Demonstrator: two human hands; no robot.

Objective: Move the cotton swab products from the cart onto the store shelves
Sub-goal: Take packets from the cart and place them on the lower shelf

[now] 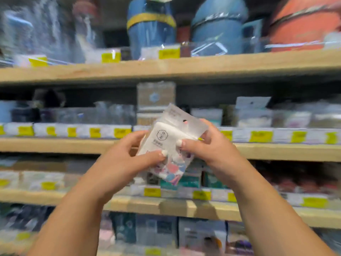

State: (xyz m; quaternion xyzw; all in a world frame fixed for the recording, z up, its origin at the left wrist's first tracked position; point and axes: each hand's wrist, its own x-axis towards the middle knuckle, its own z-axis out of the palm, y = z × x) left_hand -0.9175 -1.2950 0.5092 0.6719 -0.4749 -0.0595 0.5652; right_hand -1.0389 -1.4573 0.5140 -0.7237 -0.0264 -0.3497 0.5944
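A clear plastic packet of cotton swabs with a white label and pastel shapes at its bottom is held up in front of the wooden shelves. My left hand grips its lower left side, thumb on the front. My right hand pinches its right edge. The packet tilts to the right, level with the middle shelf. The cart is out of view.
Several wooden shelves with yellow price tags fill the view, stocked with blurred packets and boxes. A brown box stands behind the packet. Blue containers and an orange ball sit on the top shelf.
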